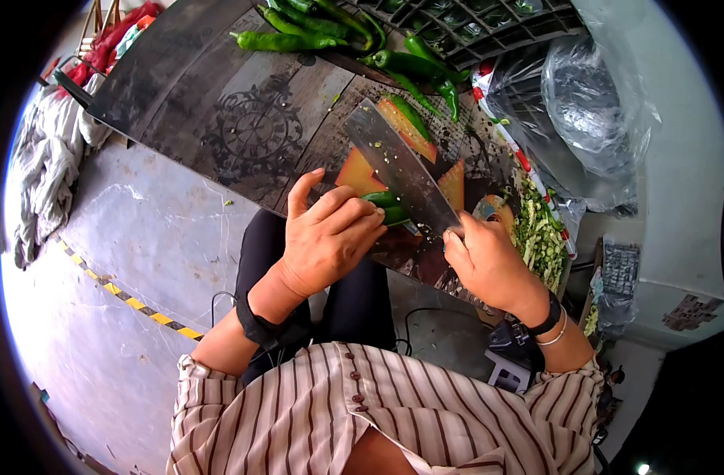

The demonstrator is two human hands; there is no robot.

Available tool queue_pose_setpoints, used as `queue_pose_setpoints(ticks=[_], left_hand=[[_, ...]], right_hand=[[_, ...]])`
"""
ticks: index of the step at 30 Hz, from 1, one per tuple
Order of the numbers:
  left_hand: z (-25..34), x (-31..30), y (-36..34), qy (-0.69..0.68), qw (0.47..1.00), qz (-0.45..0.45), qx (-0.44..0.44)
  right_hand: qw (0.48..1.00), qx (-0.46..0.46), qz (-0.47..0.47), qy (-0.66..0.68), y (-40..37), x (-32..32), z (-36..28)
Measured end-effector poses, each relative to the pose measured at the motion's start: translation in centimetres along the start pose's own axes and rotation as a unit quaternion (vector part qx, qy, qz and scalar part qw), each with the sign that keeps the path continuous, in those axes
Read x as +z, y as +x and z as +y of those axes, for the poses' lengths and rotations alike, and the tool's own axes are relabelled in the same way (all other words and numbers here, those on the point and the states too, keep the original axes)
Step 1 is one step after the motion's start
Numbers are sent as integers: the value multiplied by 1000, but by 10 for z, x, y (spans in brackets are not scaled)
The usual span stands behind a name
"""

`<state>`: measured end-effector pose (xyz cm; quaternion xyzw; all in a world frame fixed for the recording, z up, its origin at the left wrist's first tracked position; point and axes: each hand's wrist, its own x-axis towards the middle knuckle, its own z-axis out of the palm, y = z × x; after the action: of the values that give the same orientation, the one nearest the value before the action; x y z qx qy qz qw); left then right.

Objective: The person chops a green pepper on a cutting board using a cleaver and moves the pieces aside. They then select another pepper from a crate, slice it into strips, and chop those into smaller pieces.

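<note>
My right hand is closed round the handle of a cleaver, its broad blade slanting up and left, with small pale seeds stuck on it. Under the fingertips of my left hand, green pepper pieces are pressed to the dark patterned tabletop, just beside the blade's lower edge. Its fingers are bent, the little finger side hidden. Beyond the cleaver lies another green pepper piece. Chopped green pepper bits are heaped to the right of my right hand.
Several whole green peppers lie at the table's far side, near a black plastic crate. Clear plastic bags are bunched at the right. Grey cloth hangs at the left. Yellow-black tape marks the floor.
</note>
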<state>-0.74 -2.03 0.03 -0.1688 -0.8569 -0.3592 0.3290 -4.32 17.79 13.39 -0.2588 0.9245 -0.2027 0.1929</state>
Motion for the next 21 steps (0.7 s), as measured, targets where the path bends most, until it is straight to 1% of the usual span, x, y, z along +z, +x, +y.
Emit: queue_pose_setpoints(ticks=[2,4,8,11,13,15,17,19,21], left_hand=[[0,-1,-1,-1,1000,0,0],[0,-1,0,0,1000,-7,-1],[-1,0,0,-8,1000,-3,-5],[2,-1,-1,-12,1000,-6,-9],[0,0,0,-6,1000,-7,-5],[1,-1,-1,3,1000,-11,1],[2,-1,0,8,1000,-3,8],[5,0,0,20,1000,0,-1],[4,1,-1,14,1000,4,1]], right_hand=[[1000,3,-7,-4,2,-2,-3],[999,6,-38,-28,6,-6,-4],[998,10,-48,-34,16,-7,-6],[999,33,-38,-11,22,2,-2],[999,-35,29,-1,30,15,2],[998,-35,39,20,35,19,5],[997,-47,64,7,34,17,5],[995,-51,88,16,29,17,14],[993,-34,109,9,26,12,14]])
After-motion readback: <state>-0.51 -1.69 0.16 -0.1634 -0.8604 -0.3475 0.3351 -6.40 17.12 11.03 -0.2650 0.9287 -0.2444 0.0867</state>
